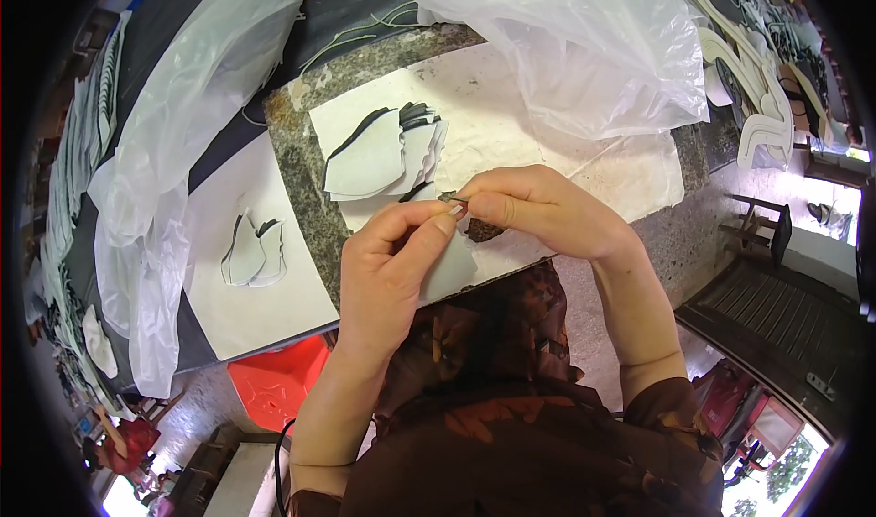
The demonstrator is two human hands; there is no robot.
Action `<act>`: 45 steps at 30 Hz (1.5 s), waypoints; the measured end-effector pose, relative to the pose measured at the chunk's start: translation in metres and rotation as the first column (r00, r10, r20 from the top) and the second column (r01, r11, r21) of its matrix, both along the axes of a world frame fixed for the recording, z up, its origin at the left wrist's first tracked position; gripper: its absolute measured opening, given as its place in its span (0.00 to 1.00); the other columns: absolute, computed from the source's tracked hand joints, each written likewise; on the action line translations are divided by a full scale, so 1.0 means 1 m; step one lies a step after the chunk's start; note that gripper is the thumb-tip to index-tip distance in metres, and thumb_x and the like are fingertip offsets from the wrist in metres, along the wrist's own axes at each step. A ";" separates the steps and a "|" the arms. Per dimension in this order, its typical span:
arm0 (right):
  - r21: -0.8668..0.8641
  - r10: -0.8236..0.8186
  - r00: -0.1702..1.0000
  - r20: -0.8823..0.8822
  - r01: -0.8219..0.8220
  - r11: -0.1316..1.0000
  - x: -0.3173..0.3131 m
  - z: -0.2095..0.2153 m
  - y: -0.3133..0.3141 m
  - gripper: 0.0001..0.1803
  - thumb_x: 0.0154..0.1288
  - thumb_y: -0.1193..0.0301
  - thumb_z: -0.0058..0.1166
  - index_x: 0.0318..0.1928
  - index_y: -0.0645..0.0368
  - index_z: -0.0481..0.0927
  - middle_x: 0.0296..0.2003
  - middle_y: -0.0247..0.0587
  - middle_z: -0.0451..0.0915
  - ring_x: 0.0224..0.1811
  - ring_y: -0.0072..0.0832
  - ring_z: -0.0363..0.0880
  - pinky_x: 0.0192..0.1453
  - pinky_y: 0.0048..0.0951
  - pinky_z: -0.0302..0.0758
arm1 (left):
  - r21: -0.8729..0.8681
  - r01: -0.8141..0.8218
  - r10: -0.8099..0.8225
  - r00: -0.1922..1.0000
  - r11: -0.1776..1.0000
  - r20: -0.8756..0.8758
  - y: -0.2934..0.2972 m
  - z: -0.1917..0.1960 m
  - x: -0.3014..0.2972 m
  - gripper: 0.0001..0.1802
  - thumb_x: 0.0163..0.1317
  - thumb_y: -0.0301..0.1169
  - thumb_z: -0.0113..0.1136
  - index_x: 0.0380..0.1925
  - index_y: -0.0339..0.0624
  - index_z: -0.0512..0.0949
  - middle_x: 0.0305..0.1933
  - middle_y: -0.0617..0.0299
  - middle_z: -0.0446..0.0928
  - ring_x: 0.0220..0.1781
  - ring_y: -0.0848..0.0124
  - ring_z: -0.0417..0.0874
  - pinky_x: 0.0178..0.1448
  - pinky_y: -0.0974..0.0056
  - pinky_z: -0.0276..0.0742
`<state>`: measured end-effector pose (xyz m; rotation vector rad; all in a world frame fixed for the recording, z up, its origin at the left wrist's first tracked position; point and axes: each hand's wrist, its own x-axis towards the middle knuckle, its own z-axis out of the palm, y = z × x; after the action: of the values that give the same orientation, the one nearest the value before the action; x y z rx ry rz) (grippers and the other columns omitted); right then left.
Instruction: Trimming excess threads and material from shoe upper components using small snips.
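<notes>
My left hand [392, 257] and my right hand [538, 208] meet over the near edge of a paper-covered slab [593, 166]. Thumb and forefinger of each are pinched together on a small pale grey cut piece [449, 266]. Its dark edge shows between the fingertips, while most of its upper part is hidden by my left hand. Just beyond lies a fanned stack of similar pale pieces [365, 161] with black curved edges. On a white sheet [233, 321] to the left rest a few more pale pieces [246, 257], overlapping each other.
Crumpled clear plastic [584, 42] covers the slab's far side, and another plastic sheet [151, 198] drapes over the table's left. Pale strips [771, 134] are piled at the far right. A red stool [274, 385] stands below the table's front edge. Another person [128, 444] is at the lower left.
</notes>
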<state>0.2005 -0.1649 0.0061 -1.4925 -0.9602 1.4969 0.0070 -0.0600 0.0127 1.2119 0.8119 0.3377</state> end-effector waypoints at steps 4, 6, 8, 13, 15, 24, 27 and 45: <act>0.060 -0.067 0.993 -0.099 0.073 0.995 -0.004 0.006 0.007 0.23 0.80 0.56 0.53 0.58 0.64 0.84 0.48 0.32 0.84 0.48 0.19 0.77 0.54 0.21 0.72 | -0.183 -0.067 0.065 0.998 0.981 -0.015 0.008 0.011 -0.010 0.08 0.71 0.27 0.65 0.45 0.35 0.87 0.37 0.71 0.82 0.39 0.83 0.77 0.44 0.75 0.72; 0.018 -0.161 0.969 -0.186 0.167 0.986 -0.003 0.010 -0.001 0.25 0.78 0.54 0.53 0.59 0.64 0.84 0.49 0.31 0.84 0.47 0.17 0.75 0.52 0.19 0.69 | -0.234 -0.115 0.111 0.993 0.966 -0.030 0.022 0.018 -0.025 0.08 0.71 0.27 0.65 0.45 0.35 0.86 0.37 0.71 0.82 0.39 0.83 0.77 0.44 0.75 0.72; 0.089 -0.122 0.990 -0.070 0.128 0.988 -0.001 0.009 -0.008 0.24 0.77 0.56 0.54 0.58 0.64 0.84 0.49 0.33 0.84 0.48 0.18 0.75 0.52 0.19 0.69 | -0.154 0.045 -0.070 0.984 0.987 -0.164 0.049 0.029 -0.055 0.07 0.71 0.26 0.65 0.45 0.35 0.86 0.38 0.70 0.83 0.39 0.83 0.77 0.43 0.75 0.73; -0.017 -0.085 0.994 0.065 0.086 0.996 -0.020 0.009 -0.008 0.14 0.72 0.72 0.58 0.53 0.65 0.85 0.47 0.37 0.87 0.50 0.23 0.81 0.56 0.25 0.75 | 0.355 -0.003 0.112 0.950 0.935 -0.290 0.099 0.013 -0.119 0.10 0.68 0.29 0.68 0.45 0.35 0.87 0.37 0.68 0.84 0.41 0.79 0.78 0.48 0.71 0.73; 0.038 -0.003 0.988 0.157 -0.003 0.999 -0.027 0.008 -0.004 0.13 0.71 0.74 0.58 0.53 0.65 0.85 0.47 0.38 0.87 0.49 0.23 0.82 0.55 0.26 0.76 | 0.618 0.193 0.220 0.820 0.762 -0.528 0.113 0.012 -0.128 0.17 0.65 0.30 0.70 0.52 0.38 0.86 0.42 0.66 0.84 0.44 0.76 0.79 0.50 0.69 0.74; 0.207 0.176 0.848 0.500 -0.314 0.926 -0.049 0.021 -0.008 0.15 0.64 0.74 0.62 0.51 0.55 0.86 0.37 0.39 0.86 0.38 0.36 0.86 0.44 0.34 0.80 | 0.067 0.220 -0.218 0.975 0.973 -0.042 0.052 0.017 -0.079 0.30 0.61 0.27 0.75 0.65 0.41 0.79 0.49 0.66 0.79 0.44 0.79 0.73 0.51 0.73 0.72; 0.207 0.178 0.861 0.477 -0.307 0.929 -0.054 0.023 -0.008 0.16 0.62 0.75 0.63 0.51 0.53 0.85 0.37 0.38 0.86 0.38 0.39 0.86 0.42 0.35 0.81 | -0.104 0.244 -0.245 0.970 0.964 0.006 0.035 0.004 -0.063 0.32 0.62 0.19 0.72 0.68 0.39 0.76 0.53 0.64 0.78 0.45 0.81 0.77 0.50 0.75 0.75; 0.209 -0.003 0.956 0.293 -0.061 0.976 -0.074 0.023 -0.016 0.13 0.67 0.73 0.63 0.52 0.55 0.81 0.40 0.42 0.84 0.41 0.39 0.86 0.46 0.36 0.81 | 0.084 0.112 -0.099 0.985 0.990 -0.142 -0.009 -0.004 -0.084 0.06 0.64 0.28 0.73 0.36 0.38 0.85 0.31 0.65 0.81 0.30 0.78 0.79 0.37 0.71 0.74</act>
<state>0.1269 -0.1813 0.0295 -1.5697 -1.2815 1.1663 -0.0766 -0.0686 0.0085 1.3702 0.8543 0.2080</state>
